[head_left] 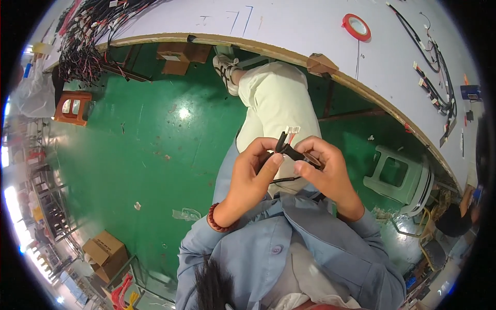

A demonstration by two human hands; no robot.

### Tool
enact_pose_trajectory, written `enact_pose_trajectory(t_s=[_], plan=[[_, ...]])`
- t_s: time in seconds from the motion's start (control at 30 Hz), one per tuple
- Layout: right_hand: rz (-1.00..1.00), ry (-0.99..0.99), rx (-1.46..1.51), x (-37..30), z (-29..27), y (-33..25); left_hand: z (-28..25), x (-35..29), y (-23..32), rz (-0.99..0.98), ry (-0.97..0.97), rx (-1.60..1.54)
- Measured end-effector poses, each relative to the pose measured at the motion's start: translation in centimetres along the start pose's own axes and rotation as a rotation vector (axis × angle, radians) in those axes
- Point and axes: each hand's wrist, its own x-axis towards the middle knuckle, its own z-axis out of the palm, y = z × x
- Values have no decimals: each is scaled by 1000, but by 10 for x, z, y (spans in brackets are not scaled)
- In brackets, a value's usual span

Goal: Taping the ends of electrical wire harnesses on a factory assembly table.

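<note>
Above my lap I hold a black-sleeved wire harness (281, 142). White connectors (292, 129) on short red and pale wires stick up from its far end. My left hand (251, 171) pinches the harness between thumb and fingers. Close beside it, my right hand (326, 169) is closed around a dark round thing that looks like a roll of black tape (313, 160). A black strip runs from there to the harness. Part of the harness hangs below my fingers, and my hands hide some of it.
A white-topped table (305, 26) curves across the far side, carrying a red tape roll (356, 27), more harnesses (434, 77) at right and a heap of wires (90, 41) at left. A pale green stool (400, 175) stands at right, an orange stool (73, 108) at left. Cardboard boxes (106, 253) sit lower left.
</note>
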Motion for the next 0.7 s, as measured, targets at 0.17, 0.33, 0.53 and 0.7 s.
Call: enact_pose_trajectory(t_s=[0.17, 0.33, 0.53, 0.7], plan=[[-148, 77, -13, 2, 4, 5, 4, 2, 5, -13, 28, 28], [-254, 165, -73, 1, 12, -8, 12, 1, -4, 92, 212, 105], [-331, 271, -154, 4, 17, -8, 16, 0, -13, 260, 312, 142], [-349, 323, -135, 13, 19, -9, 18, 1, -14, 419, 316, 185]])
